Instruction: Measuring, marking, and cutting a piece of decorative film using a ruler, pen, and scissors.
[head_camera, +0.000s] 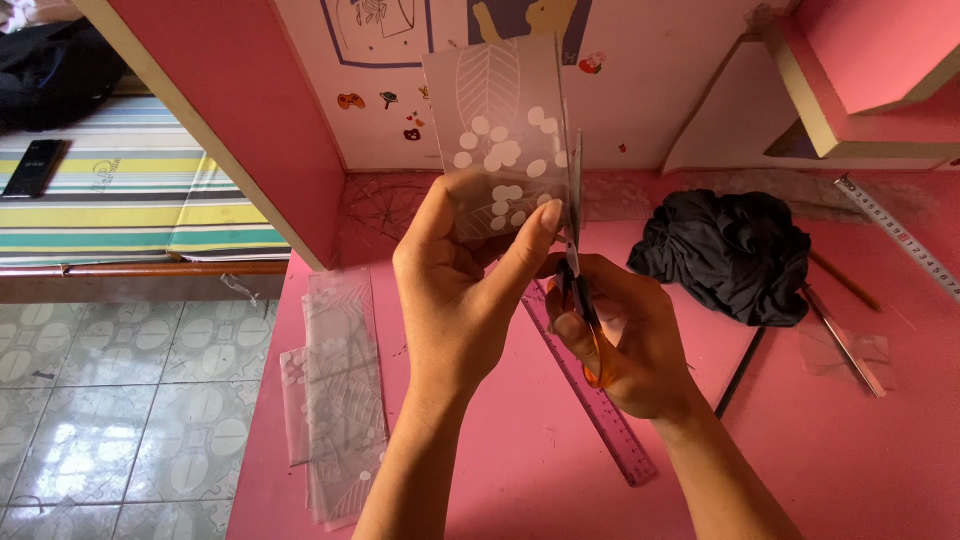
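Left hand (455, 290) pinches a clear plastic sheet printed with white leaves and dots (500, 135), held upright above the pink desk (830, 450); right hand (625, 345) grips orange-handled scissors (577, 262), blades at the sheet's right edge.

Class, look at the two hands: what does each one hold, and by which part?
The left hand pinches the clear printed sheet by its lower edge. The right hand holds the orange scissors by their handles.

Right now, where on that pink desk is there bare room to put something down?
Bare pink desk lies near right, below the crumpled black cloth, and between the purple ruler and the clear patterned sheets. The back right is crowded.
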